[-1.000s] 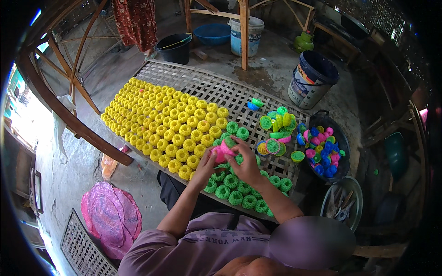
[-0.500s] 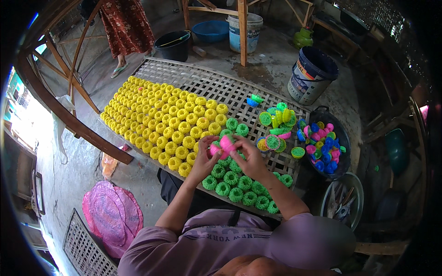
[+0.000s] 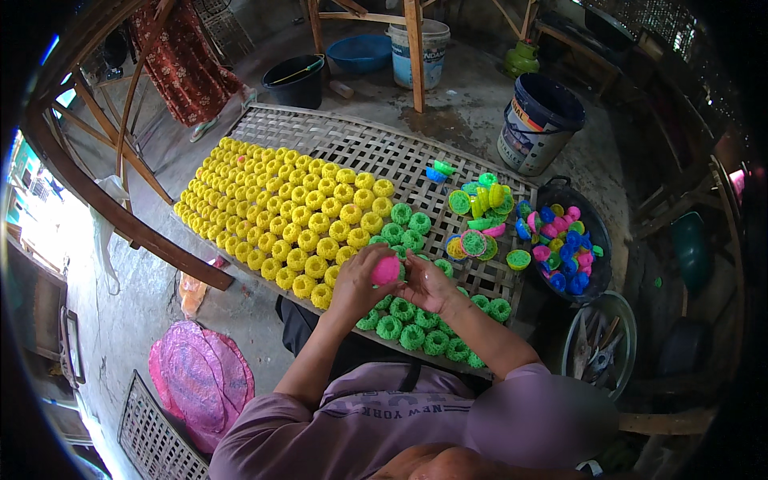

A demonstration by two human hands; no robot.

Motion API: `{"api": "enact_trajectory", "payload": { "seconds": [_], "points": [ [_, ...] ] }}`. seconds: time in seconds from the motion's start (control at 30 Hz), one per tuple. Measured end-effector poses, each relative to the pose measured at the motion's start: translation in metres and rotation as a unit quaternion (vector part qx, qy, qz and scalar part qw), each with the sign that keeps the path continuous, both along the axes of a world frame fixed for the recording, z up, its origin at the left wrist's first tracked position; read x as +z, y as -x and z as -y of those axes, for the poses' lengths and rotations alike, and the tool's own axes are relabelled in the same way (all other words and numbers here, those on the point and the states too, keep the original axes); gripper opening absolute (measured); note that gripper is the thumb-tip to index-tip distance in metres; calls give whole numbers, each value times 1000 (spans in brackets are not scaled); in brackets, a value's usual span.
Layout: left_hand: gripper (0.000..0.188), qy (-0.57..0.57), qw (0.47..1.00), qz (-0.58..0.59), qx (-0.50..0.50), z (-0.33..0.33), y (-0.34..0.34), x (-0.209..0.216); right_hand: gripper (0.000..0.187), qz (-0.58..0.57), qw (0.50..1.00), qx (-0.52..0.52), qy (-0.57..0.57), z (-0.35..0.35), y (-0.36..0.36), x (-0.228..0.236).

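Observation:
In my left hand (image 3: 358, 280) is a small pink cup-shaped mould (image 3: 386, 270), gripped by its sides with the base turned up. Close beside it, my right hand (image 3: 430, 286) is cupped, palm partly showing and fingers apart; whether anything lies in it is hidden. Both hands hover over rows of ring-shaped green pieces (image 3: 436, 343) with dimpled tops, set out on a woven bamboo rack (image 3: 352, 132). Many similar yellow pieces (image 3: 308, 239) fill the rack's left part. A loose pile of coloured moulds (image 3: 484, 204), some filled with green, lies right of my hands.
A dark basin (image 3: 604, 232) of blue, pink and green moulds stands off the rack's right end, with a clear tub (image 3: 628, 360) of tools nearer me. Behind are a paint bucket (image 3: 534, 132) and a black bucket (image 3: 293, 84). A person in a red patterned skirt (image 3: 180, 68) stands far left.
Two pink shapes showed between my fingertips; now one pink mould shows in my left hand. My right hand has turned its palm up and moved slightly toward me. The skirted person has shifted left.

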State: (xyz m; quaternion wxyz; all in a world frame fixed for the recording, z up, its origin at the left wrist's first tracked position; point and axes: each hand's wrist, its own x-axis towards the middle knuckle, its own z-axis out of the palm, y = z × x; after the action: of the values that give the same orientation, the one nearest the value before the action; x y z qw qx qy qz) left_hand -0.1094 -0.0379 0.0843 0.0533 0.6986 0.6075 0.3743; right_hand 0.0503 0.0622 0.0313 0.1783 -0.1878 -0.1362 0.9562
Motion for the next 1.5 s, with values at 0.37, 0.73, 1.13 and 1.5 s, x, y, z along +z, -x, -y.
{"api": "enact_trajectory", "payload": {
  "seconds": [0.37, 0.73, 1.13, 1.5],
  "points": [
    [62, 64, 767, 637, 34, 2, 38, -31, 42, 408, 705, -173, -554, -151, 31, -7],
    [44, 89, 791, 600, 85, 16, 36, -22, 31, 541, 573, 7, -616, -198, 89, -34],
    [56, 94, 646, 756, 44, 10, 46, -26, 46, 594, 369, -60, -712, -242, 50, -4],
    [48, 87, 548, 832, 9, -6, 54, -49, 48, 155, 518, -94, -836, 9, 69, 71]
  ]
}}
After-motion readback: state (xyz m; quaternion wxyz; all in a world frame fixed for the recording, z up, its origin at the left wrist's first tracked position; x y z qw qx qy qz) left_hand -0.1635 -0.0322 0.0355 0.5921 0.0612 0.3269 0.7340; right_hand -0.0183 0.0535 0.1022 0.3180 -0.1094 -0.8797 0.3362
